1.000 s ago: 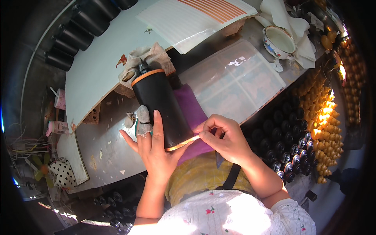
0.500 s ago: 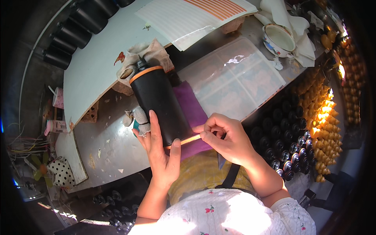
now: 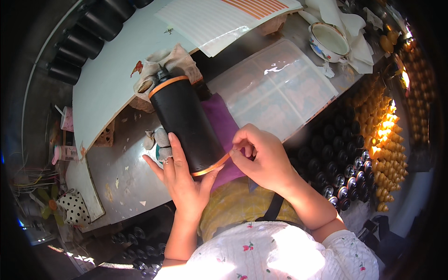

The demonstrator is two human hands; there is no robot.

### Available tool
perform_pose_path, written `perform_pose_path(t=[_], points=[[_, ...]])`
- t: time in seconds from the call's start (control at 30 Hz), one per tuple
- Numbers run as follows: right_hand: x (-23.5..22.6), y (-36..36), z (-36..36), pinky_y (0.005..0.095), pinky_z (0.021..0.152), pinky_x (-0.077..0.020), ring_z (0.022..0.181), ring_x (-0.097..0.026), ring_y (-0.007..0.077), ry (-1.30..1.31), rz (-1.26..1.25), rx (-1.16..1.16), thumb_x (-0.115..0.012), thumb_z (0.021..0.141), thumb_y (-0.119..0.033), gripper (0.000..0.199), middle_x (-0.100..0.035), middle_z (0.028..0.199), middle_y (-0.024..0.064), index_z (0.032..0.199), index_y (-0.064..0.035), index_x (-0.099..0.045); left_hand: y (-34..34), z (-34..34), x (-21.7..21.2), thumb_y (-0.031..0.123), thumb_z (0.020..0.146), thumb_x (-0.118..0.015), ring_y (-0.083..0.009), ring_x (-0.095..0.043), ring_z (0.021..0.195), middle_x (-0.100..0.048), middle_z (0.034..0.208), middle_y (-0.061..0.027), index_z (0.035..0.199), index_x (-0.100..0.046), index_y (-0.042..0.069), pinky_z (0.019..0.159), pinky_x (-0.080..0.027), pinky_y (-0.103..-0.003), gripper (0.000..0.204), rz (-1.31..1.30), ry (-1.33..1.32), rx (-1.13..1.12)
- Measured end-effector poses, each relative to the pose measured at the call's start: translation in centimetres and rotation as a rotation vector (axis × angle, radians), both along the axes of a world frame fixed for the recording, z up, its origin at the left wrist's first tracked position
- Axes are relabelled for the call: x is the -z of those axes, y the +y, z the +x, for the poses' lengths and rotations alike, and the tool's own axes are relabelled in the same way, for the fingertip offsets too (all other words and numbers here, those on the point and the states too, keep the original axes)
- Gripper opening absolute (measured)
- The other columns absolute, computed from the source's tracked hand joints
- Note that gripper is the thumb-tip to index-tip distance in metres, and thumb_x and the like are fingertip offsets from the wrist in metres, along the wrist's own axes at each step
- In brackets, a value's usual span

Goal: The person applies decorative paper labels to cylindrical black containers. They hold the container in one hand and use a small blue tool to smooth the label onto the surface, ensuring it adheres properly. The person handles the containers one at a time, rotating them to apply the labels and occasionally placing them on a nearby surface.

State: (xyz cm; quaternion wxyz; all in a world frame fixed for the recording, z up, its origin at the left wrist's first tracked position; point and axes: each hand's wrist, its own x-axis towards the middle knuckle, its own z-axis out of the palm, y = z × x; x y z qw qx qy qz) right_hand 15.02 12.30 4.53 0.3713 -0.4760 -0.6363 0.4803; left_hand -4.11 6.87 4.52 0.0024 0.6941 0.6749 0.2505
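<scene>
A black cylinder (image 3: 186, 123) with a narrow neck lies tilted in front of me, its far end against a crumpled pale cloth (image 3: 175, 63) and its body over a purple cloth (image 3: 221, 116). An orange band (image 3: 168, 85) circles its far shoulder. Around the near rim runs a thin orange strip (image 3: 212, 167). My left hand (image 3: 186, 189) grips the near end, fingers along the left side and thumb at the rim. At the right of that rim, my right hand (image 3: 263, 161) pinches the strip's end between thumb and forefinger. A grey cloth-wrapped pad (image 3: 162, 138) sits beside my left fingers.
Striped orange-and-white sheets (image 3: 254, 7) lie on the pale board (image 3: 112, 77), with several black cylinders (image 3: 84, 44) at its far left. To the right are a translucent compartment box (image 3: 280, 88), an enamel bowl (image 3: 329, 56) and rows of golden pieces (image 3: 385, 154).
My right hand has moved in toward the cylinder's rim, and the strip's free length, held straight out before, now lies mostly along the rim. My left fingers have spread slightly.
</scene>
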Motion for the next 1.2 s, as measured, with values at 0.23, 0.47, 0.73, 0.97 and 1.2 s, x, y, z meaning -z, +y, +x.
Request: perform_pose_path(t=[0.23, 0.47, 0.73, 0.97, 1.2], points=[[1.2, -0.9, -0.1, 0.0412, 0.076, -0.053, 0.087, -0.065, 0.0324, -0.095, 0.347, 0.092, -0.067, 0.083, -0.003, 0.024, -0.069, 0.097, 0.0133, 0.107, -0.0013, -0.065, -0.3, -2.2, 2.7, 0.054, 0.083, -0.073, -0.0391, -0.046, 0.133, -0.054, 0.133, -0.0216, 0.155, -0.024, -0.007, 0.118, 0.007, -0.063, 0.106, 0.036, -0.145, 0.063], [0.4, -1.3, -0.3, 0.0407, 0.077, -0.0531, 0.09, -0.065, 0.0326, -0.205, 0.47, -0.029, -0.074, 0.078, -0.009, 0.037, -0.069, 0.103, 0.0125, 0.114, -0.0015, -0.066, -6.2, 0.5, 4.9, 0.049, 0.086, -0.067, -0.0384, -0.022, 0.151, -0.026, 0.158, -0.0293, 0.155, -0.009, -0.01, 0.12, 0.006, -0.058, 0.108, -0.119, -0.274, 0.068], [0.9, -0.9, -1.5, 0.0405, 0.076, -0.0537, 0.089, -0.066, 0.0323, -0.186, 0.497, -0.015, -0.076, 0.077, -0.011, 0.036, -0.07, 0.102, 0.0122, 0.11, -0.0016, -0.068, -6.0, 1.0, 4.6, 0.045, 0.081, -0.075, -0.0446, -0.029, 0.144, -0.034, 0.153, -0.0256, 0.155, -0.008, -0.009, 0.111, 0.009, -0.072, 0.114, -0.015, -0.139, 0.121], [3.6, -1.0, -1.5, 0.0394, 0.076, -0.0536, 0.092, -0.066, 0.0301, -0.174, 0.554, 0.19, -0.074, 0.075, -0.012, 0.032, -0.067, 0.099, 0.009, 0.105, -0.0065, -0.066, -1.2, 6.4, 2.1, 0.039, 0.093, -0.064, -0.0431, -0.038, 0.14, -0.051, 0.146, -0.017, 0.146, -0.045, 0.0, 0.118, -0.008, -0.057, 0.068, 0.233, 0.156, 0.308], [5.4, 0.2, -2.0, 0.0451, 0.075, -0.0531, 0.09, -0.065, 0.0315, -0.125, 0.598, 0.128, -0.075, 0.077, -0.033, 0.03, -0.069, 0.093, 0.0073, 0.097, -0.0117, -0.07, 0.2, 3.5, 1.5, 0.043, 0.099, -0.057, -0.046, -0.036, 0.141, -0.051, 0.148, -0.0168, 0.14, -0.055, -0.001, 0.116, -0.019, -0.061, 0.061, 0.677, 0.081, 0.437]])
